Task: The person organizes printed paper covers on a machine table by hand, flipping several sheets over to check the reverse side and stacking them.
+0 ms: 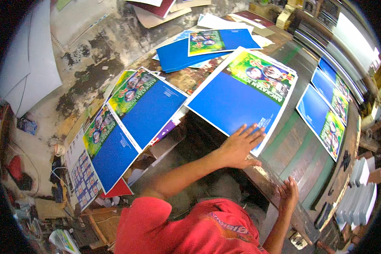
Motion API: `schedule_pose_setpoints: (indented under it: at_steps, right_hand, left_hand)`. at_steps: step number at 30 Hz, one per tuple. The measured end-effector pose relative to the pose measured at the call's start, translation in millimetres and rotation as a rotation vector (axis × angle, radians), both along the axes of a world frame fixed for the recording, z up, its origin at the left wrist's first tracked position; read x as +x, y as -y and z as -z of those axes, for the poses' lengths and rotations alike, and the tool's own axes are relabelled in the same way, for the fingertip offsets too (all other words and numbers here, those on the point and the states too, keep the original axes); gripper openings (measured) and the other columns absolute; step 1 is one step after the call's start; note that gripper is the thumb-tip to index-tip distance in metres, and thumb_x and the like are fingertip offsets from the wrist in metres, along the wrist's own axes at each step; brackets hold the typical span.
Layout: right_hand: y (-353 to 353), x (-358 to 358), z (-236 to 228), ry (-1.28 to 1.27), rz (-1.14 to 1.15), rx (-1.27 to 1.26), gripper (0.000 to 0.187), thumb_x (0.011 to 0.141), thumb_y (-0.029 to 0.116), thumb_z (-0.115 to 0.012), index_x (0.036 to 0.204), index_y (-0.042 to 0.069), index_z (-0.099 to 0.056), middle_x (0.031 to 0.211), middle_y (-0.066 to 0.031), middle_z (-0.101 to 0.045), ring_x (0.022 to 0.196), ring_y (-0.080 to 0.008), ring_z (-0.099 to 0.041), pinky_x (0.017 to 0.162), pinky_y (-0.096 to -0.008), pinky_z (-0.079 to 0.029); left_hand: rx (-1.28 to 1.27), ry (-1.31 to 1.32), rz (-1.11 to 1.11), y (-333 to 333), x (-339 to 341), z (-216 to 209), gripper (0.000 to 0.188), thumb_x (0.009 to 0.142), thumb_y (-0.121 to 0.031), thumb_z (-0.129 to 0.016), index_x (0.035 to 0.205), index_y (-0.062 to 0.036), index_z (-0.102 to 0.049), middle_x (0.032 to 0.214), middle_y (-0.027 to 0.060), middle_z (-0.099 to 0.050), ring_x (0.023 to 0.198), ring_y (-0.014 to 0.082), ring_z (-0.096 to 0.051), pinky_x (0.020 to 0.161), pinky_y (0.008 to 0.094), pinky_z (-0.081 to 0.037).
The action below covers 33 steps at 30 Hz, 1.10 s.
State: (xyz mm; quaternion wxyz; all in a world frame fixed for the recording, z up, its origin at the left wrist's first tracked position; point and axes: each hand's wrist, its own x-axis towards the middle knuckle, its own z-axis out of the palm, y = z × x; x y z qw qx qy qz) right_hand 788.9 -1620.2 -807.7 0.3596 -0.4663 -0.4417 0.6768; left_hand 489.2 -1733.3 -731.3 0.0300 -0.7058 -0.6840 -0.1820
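My left hand (242, 146) lies with spread fingers on the near edge of a stack of printed sheets (237, 101), blue with a green photo panel and white margins. The stack sits at the table's left side, its corner jutting over the edge. Nothing is gripped in that hand. By the near edge of the wooden table (279, 148), my right hand (288, 193) is raised with loosely bent fingers and holds nothing visible. It is apart from the stack.
More printed sheets (148, 114) overlap at the left, beside a poster with a grid (85, 180). Another pile (190, 55) lies at the back. Several sheets (319, 114) rest at the right near a long metal roller (326, 53). White stacked paper (357, 205) stands far right.
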Motion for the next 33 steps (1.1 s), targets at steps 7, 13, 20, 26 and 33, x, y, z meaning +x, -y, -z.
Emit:
schedule_pose_setpoints:
  at_steps: [7, 13, 20, 26, 33]
  right_hand:
    - [-15.5, -4.5, 10.3, -0.069, -0.105, -0.105, 0.051, 0.088, 0.035, -0.064, 0.126, 0.001, -0.056, 0.1, -0.0107, -0.059, 0.085, -0.0198, -0.059, 0.077, -0.0354, -0.052]
    - [-39.7, -32.0, -40.6, -0.332, -0.308, -0.034, 0.056, 0.092, 0.036, -0.058, 0.134, 0.002, -0.048, 0.087, -0.0088, -0.063, 0.073, -0.0146, -0.061, 0.069, -0.0328, -0.056]
    - [-69.7, -29.8, -24.6, -0.313, -0.125, -0.21, 0.027, 0.094, 0.032, -0.056, 0.096, 0.006, -0.053, 0.064, -0.0048, -0.057, 0.049, -0.0125, -0.049, 0.053, -0.0328, -0.052]
    - [-88.1, -37.5, 34.1, -0.432, 0.087, -0.376, 0.022, 0.097, 0.029, -0.052, 0.099, 0.007, -0.052, 0.072, -0.0073, -0.061, 0.054, -0.0127, -0.051, 0.063, -0.0388, -0.052]
    - [-152.8, -55.0, 74.0, -0.518, 0.207, -0.419, 0.032, 0.099, 0.033, -0.049, 0.106, 0.002, -0.049, 0.082, -0.0127, -0.06, 0.065, -0.0176, -0.054, 0.072, -0.0442, -0.056]
  left_hand:
    - [0.333, 0.623, -0.165, -8.2, -6.7, 14.4, 0.031, 0.099, -0.022, -0.048, 0.105, 0.003, -0.065, 0.106, 0.0164, -0.067, 0.104, 0.0294, -0.059, 0.096, 0.0448, -0.041]
    - [0.392, 0.424, -0.08, -8.0, 27.2, -17.9, 0.028, 0.097, -0.019, -0.05, 0.075, -0.0041, -0.06, 0.086, 0.0092, -0.071, 0.084, 0.0292, -0.067, 0.104, 0.053, -0.032]
    - [0.125, 0.046, 0.062, -2.6, 52.9, -41.0, 0.038, 0.088, -0.027, -0.063, 0.12, -0.0068, -0.059, 0.128, 0.0113, -0.058, 0.129, 0.0338, -0.046, 0.107, 0.0532, -0.03]
    - [0.217, 0.075, -0.086, 12.2, 12.5, -4.3, 0.022, 0.091, -0.016, -0.06, 0.107, -0.0041, -0.067, 0.113, 0.0136, -0.067, 0.114, 0.0319, -0.06, 0.098, 0.0473, -0.041]
    - [0.338, 0.258, -0.211, 3.4, 22.2, -7.0, 0.014, 0.088, -0.011, -0.064, 0.099, -0.0052, -0.069, 0.1, 0.0143, -0.069, 0.091, 0.0303, -0.066, 0.088, 0.0418, -0.045]
